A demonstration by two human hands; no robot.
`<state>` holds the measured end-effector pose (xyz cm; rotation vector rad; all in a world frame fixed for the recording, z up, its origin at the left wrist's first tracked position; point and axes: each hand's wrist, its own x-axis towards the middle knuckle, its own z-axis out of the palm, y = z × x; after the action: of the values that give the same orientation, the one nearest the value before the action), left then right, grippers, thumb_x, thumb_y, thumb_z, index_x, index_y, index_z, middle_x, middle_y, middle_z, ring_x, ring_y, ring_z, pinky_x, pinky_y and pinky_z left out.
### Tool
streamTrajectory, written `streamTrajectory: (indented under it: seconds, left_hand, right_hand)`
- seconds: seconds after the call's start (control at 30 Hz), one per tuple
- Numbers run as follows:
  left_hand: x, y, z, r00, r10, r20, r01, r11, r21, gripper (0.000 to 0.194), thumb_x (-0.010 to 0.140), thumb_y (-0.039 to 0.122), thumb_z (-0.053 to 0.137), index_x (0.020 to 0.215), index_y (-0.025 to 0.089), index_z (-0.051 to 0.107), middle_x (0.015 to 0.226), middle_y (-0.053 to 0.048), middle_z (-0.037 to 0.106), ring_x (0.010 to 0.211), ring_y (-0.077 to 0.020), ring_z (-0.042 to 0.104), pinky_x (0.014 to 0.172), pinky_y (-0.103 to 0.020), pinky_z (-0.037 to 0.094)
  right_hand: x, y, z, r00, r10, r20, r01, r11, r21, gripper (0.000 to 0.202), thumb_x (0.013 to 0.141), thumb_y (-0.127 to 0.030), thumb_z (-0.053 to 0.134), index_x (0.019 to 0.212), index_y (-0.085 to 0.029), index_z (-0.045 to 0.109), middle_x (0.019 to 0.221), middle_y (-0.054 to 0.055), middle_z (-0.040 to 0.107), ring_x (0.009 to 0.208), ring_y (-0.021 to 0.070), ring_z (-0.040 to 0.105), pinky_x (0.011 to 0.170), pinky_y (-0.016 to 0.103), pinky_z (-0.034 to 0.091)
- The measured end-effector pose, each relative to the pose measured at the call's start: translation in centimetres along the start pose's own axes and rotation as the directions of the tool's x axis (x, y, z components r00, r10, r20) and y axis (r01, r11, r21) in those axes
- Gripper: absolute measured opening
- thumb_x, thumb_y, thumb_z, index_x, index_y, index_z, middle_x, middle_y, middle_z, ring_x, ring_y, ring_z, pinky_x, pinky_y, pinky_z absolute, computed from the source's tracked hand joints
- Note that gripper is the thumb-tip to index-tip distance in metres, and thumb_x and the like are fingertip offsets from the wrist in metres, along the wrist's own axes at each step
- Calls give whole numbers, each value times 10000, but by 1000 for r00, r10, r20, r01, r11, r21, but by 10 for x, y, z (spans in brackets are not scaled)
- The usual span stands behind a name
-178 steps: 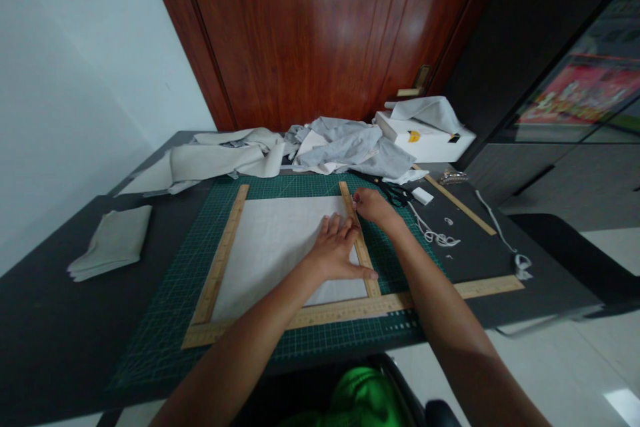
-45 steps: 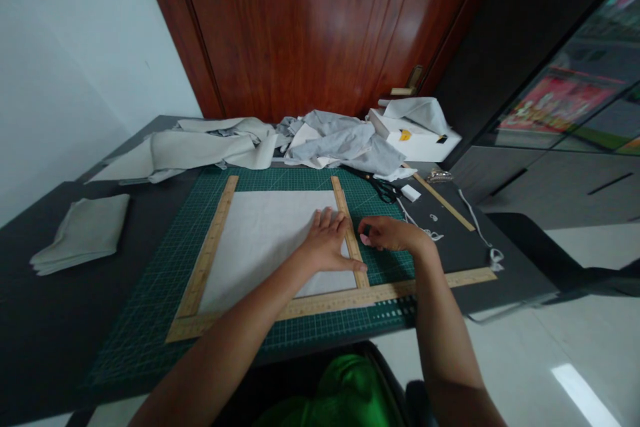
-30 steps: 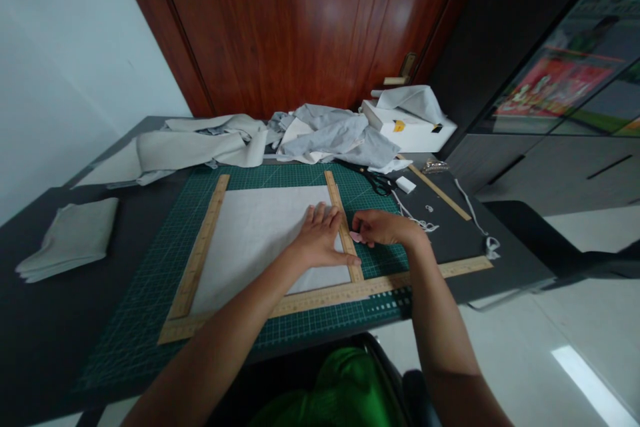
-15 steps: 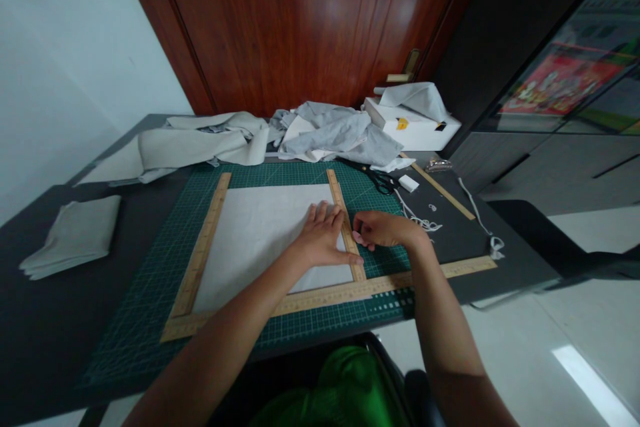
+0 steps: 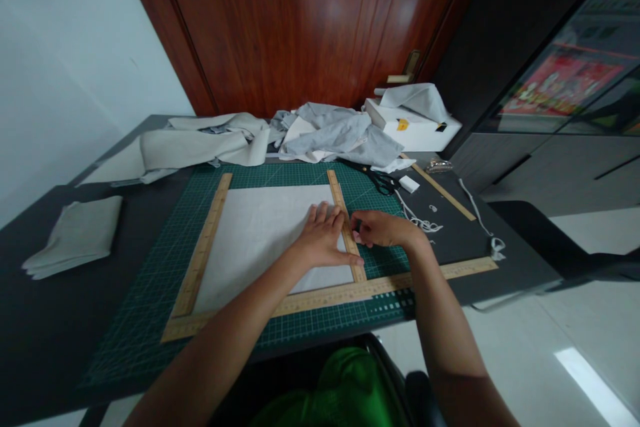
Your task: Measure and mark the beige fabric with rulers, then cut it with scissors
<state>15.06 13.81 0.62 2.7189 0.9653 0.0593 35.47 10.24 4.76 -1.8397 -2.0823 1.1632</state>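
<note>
One wooden ruler lies along the right edge of the white cloth, under the left hand with spread fingers, while the right hand pinches a small pink piece; the ruler seems light, stiff, best held by its long edges.

Flat wht cloth, wd ruler along R edge, pink pc adj.

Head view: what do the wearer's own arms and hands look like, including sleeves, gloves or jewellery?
The left hand and right hand are ungloved. The left forearm and right forearm are bare, with no sleeve in frame. No watch, bracelet or ring shows, though some right fingers are hidden. Green fabric at the bottom may be clothing.
</note>
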Motion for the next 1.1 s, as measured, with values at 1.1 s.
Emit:
streamTrajectory:
  seconds: [1.1]
  left_hand:
    - [0,0,-1,1000,16,-5,-16,1000,7,1308,710,980,532,1647,104,278,1734,-214,229,1602,-496,78,1289,-621,14]
  right_hand:
    - [-1,4,0,961,-245,-131,276,901,334,252,829,-438,718,844,-211,611,756,-27,610,667,142,581,667,296,509]
